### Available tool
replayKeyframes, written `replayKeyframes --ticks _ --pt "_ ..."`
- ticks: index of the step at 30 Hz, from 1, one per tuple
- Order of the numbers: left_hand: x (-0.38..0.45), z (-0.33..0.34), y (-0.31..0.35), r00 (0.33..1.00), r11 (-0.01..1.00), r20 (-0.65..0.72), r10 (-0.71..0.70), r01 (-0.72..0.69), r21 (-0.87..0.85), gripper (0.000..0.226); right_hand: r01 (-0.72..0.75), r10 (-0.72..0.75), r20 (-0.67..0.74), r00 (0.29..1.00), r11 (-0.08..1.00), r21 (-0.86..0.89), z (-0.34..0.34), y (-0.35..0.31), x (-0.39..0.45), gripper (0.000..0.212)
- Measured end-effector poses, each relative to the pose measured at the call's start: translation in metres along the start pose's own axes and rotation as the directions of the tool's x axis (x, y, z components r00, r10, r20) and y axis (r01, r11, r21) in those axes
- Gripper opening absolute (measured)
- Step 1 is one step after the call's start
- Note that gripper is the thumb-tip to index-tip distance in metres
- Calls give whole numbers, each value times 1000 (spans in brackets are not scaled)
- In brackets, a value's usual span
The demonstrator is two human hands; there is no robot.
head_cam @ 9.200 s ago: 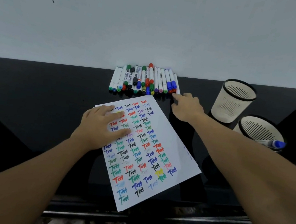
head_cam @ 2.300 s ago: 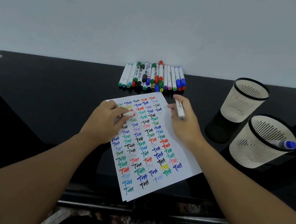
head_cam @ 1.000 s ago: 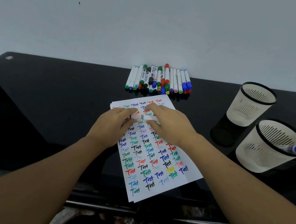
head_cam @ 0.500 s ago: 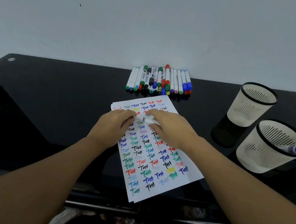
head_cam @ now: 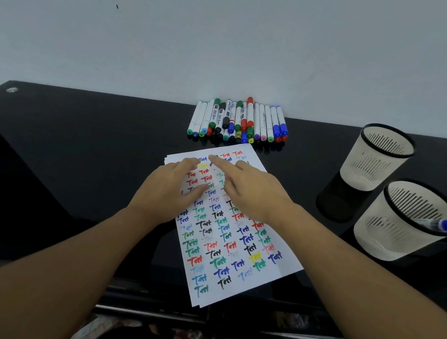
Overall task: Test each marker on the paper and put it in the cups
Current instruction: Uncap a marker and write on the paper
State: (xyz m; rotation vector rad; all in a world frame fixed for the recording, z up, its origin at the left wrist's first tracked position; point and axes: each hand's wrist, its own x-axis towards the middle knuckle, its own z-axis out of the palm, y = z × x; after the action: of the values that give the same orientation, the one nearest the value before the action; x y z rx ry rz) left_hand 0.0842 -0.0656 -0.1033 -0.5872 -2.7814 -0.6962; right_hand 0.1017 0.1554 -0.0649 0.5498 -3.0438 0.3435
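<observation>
A white paper covered with coloured "Test" marks lies on the black glass table. My left hand rests flat on its upper left part with the fingers spread. My right hand grips a marker; only its dark tip shows, touching the paper near the top. The marker's cap is not visible. Several capped markers lie in a row against the wall. Two white slotted cups stand at the right: the far cup looks empty, and the near cup holds a blue-capped marker.
A pale wall rises right behind the marker row. The table's front edge runs just below the paper. The table's right corner lies past the cups.
Both hands were pulling on the marker over the paper; now they have parted. My left hand lies flat on the sheet and my right hand has brought the marker tip down near the top.
</observation>
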Motion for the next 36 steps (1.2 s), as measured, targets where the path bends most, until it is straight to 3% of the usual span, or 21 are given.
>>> replayKeyframes --ticks 15,19,24,28,32,36 --pt "3 2 -4 998 1000 70 10 -11 11 86 -157 166 3 986 925 345 -7 5 -15 50" --pt "5 0 -4 988 999 153 -14 9 35 90 -205 226 32 974 803 560 -15 10 -23 48" --pt "9 -4 0 965 981 260 -27 -24 193 101 -322 370 75 926 668 671 -29 11 -34 41" --pt "3 0 9 971 976 237 -41 -12 217 88 -400 390 209 896 511 761 -34 11 -38 43" --pt "-13 7 21 929 973 359 -86 2 230 94 -380 397 199 896 455 805 -36 12 -46 41" --pt "-16 9 20 926 970 368 -87 -5 243 97 -401 453 177 874 463 791 -34 14 -56 28"
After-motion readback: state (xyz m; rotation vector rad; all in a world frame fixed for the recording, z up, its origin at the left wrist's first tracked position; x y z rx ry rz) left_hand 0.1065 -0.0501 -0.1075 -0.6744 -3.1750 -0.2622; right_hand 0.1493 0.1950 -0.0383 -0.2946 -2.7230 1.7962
